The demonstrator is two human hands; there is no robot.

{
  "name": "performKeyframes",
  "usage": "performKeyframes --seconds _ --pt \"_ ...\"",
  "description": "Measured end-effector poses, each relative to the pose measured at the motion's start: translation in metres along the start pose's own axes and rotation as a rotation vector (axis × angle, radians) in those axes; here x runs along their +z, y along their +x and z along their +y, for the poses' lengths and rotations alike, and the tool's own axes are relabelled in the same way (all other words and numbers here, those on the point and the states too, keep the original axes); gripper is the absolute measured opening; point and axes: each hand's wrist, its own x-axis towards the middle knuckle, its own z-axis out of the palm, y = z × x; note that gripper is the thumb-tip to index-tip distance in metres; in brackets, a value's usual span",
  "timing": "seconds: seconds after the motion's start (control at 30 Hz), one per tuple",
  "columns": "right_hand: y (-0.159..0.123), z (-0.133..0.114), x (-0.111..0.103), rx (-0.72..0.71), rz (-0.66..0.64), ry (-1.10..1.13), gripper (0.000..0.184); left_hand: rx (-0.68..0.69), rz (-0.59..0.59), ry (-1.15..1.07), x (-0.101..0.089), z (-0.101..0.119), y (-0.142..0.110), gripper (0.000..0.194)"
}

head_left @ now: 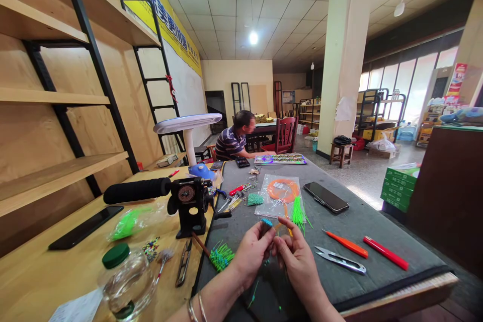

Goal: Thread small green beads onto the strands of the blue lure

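Observation:
My left hand [249, 251] is closed around a small blue beaded-looking piece [266, 222], whose top shows above the thumb and forefinger. Close beside it, my right hand [300, 257] pinches thumb and fingers together; whatever is between them is too small to make out. Thin green strands with small tips [253, 292] hang below the hands. A bundle of green strands with blue tips [222, 256] lies left of my left wrist. Beyond my fingers are a clear bag with a coil of orange line [283, 190] and a bunch of bright green strands [298, 213].
Thread snips [341, 260], an orange pointed tool [347, 245] and a red stick [385, 253] lie at right, near a phone [326, 197]. At left stand a black hand-crank device [190, 204] and a clear jar [126, 282]. A person [231, 141] sits across the table.

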Motion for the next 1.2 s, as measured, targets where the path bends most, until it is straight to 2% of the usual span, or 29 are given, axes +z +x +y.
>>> performKeyframes --seconds 0.3,0.53,0.7,0.8,0.9,1.07,1.2 --pt "0.003 -0.003 0.001 0.025 0.006 0.034 0.063 0.014 -0.015 0.037 0.000 -0.002 -0.001 0.037" --pt "0.002 -0.009 -0.002 0.103 -0.060 0.115 0.064 0.024 -0.054 -0.013 0.006 0.003 -0.005 0.040" --pt "0.006 -0.015 -0.003 0.163 -0.111 0.127 0.066 0.088 0.083 0.096 0.002 0.005 -0.004 0.039" --pt "0.010 -0.018 -0.003 0.203 -0.144 0.081 0.067 0.116 0.102 0.144 -0.002 0.005 -0.001 0.039" --pt "0.015 -0.019 -0.006 0.218 -0.188 -0.010 0.057 0.139 0.117 0.183 -0.003 0.006 0.001 0.039" --pt "0.019 -0.015 -0.009 0.159 -0.220 -0.188 0.033 0.272 0.158 0.288 -0.004 0.013 0.002 0.031" --pt "0.012 -0.006 -0.003 0.084 -0.222 -0.304 0.024 0.255 0.273 0.300 -0.011 0.009 0.009 0.029"
